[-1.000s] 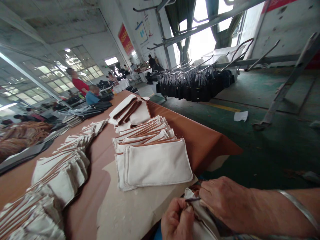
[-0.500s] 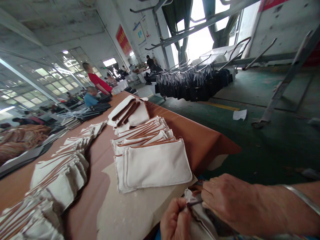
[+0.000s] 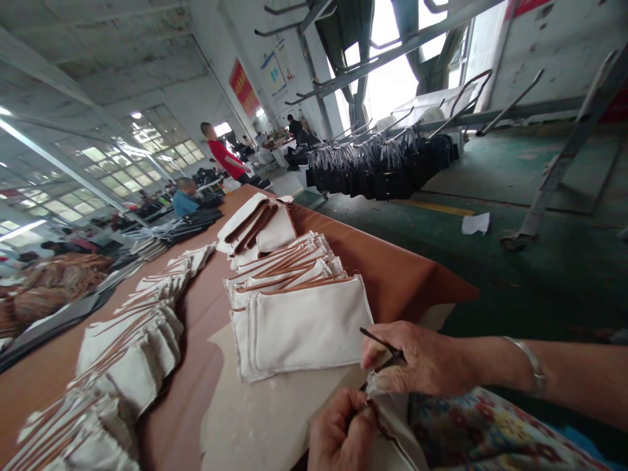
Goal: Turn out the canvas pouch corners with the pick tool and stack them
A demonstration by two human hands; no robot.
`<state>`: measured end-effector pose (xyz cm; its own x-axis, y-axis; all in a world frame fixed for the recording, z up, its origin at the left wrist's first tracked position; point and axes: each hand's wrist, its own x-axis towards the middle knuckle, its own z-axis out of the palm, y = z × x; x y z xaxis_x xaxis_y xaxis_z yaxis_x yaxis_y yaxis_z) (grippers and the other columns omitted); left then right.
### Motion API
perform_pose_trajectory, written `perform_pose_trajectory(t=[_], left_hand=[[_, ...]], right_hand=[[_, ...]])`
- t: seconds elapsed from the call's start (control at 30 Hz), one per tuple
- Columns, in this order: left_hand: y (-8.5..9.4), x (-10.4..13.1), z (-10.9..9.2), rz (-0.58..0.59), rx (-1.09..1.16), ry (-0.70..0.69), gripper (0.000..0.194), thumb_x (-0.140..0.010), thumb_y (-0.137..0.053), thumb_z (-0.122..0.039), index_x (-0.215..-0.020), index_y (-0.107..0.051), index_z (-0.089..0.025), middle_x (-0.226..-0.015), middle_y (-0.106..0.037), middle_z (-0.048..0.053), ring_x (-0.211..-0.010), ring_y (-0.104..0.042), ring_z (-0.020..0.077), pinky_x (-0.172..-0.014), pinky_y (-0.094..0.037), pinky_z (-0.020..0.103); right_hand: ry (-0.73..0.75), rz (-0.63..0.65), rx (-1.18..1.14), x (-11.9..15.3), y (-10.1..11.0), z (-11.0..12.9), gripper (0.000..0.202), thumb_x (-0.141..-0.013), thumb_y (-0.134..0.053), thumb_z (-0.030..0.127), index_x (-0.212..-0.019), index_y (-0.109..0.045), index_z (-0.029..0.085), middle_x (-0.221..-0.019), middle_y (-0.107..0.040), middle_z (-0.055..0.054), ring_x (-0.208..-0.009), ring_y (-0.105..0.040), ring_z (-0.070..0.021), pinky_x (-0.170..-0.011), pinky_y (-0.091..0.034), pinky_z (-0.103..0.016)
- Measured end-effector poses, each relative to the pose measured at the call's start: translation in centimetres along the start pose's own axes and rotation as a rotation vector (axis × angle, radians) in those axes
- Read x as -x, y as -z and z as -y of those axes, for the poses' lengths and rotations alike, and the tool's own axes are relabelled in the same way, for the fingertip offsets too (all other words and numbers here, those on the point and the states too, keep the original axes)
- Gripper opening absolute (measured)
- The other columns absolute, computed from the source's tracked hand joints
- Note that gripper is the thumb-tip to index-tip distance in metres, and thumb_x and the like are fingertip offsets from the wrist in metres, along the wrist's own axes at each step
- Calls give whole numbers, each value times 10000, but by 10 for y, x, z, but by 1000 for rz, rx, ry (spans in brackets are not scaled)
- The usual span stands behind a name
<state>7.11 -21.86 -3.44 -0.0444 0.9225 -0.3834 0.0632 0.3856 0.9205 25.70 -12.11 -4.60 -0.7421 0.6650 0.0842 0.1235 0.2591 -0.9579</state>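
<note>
My left hand [image 3: 341,428], at the bottom of the view, pinches the edge of a white fabric piece [image 3: 395,438] with a dark seam. Just above it on the right, my right hand [image 3: 417,360] is closed around a small dark tool [image 3: 380,341], whose thin tip points up and left. The thumb of that hand lies by the fabric's upper corner. Beyond both hands, a row of white pouches [image 3: 309,324] with brown edges leans on the brown-covered table [image 3: 392,261]. Another long row of white pouches [image 3: 142,350] lies to the left.
Folded white and brown pieces [image 3: 255,222] lie at the table's far end. Black items hang from a metal rack [image 3: 383,170] beyond the right edge. A person in red [image 3: 226,157] stands far off, and one in blue [image 3: 185,199] is nearer. Patterned cloth [image 3: 481,428] covers my lap.
My right hand has shifted up and turned, and the dark tool now points up and left, off the fabric. The person in red has moved right in the view.
</note>
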Motion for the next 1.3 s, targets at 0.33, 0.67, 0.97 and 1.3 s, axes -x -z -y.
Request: perform_pose_trajectory(t=[0.33, 0.67, 0.97, 1.3], left_hand=[[3, 0, -1, -138, -426, -187, 156, -779, -564, -232, -648, -626, -176, -560, -508, -29, -550, -422, 130, -549, -304, 246], [18, 3, 5, -86, -337, -167, 224, -817, -571, -331, -741, -691, -157, -587, -504, -23, -580, -413, 143, -574, -305, 252], [21, -5, 9, 79, 50, 61, 554, -726, -711, -671, -603, -648, -135, -593, -506, -11, -580, -396, 115, -551, -320, 225], [20, -3, 8, 124, -65, 13, 575, -671, -749, -699, -651, -610, -141, -549, -447, -48, -511, -298, 77, -478, -190, 219]], right_hand=[[-102, 60, -41, -12, -26, -1, 133, -652, -603, 111, -780, -636, 127, -602, -539, 64, -544, -454, -74, -489, -342, -162], [300, -109, 295, -1, -36, -7, 107, -739, -510, 73, -711, -567, 159, -712, -574, -7, -642, -539, -122, -588, -408, -210], [773, -20, 815, 10, -23, -11, 231, -986, -402, 200, -998, -622, 130, -795, -604, -53, -635, -495, -161, -537, -337, -298], [873, -72, 773, 14, -23, -15, 189, -945, -444, 156, -979, -630, 162, -854, -655, -86, -637, -552, -161, -536, -399, -281]])
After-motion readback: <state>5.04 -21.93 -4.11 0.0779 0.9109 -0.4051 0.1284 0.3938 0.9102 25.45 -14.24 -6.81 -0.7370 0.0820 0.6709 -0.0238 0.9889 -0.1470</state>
